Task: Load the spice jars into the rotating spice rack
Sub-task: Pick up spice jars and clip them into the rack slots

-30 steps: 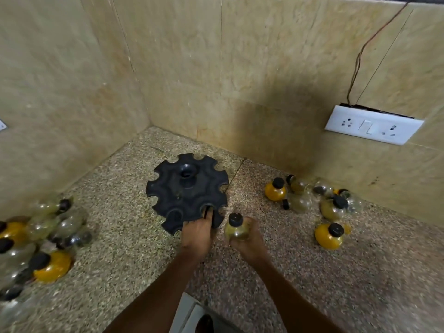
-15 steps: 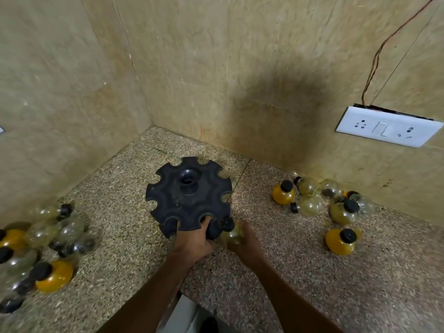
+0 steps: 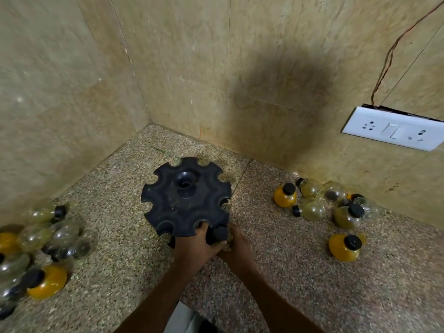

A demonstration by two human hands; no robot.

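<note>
The black rotating spice rack (image 3: 186, 200) stands on the speckled counter, a round disc with notches around its rim and a hub in the middle. My left hand (image 3: 198, 246) grips its near rim, a finger in one notch. My right hand (image 3: 236, 246) holds a small round spice jar with a black cap (image 3: 220, 233) right at the rack's near-right notch; the jar's body is mostly hidden by my fingers. Several loose jars, some yellow, some clear, lie to the right (image 3: 312, 209) and to the left (image 3: 48, 283).
Tiled walls close the corner behind and left of the rack. A white switch and socket plate (image 3: 394, 128) with a loose wire sits on the right wall. An upright yellow jar (image 3: 344, 247) stands nearest on the right.
My right hand has carried the jar left and forward, from beside the rack up against its near-right notch. My left hand has closed tighter on the rim.
</note>
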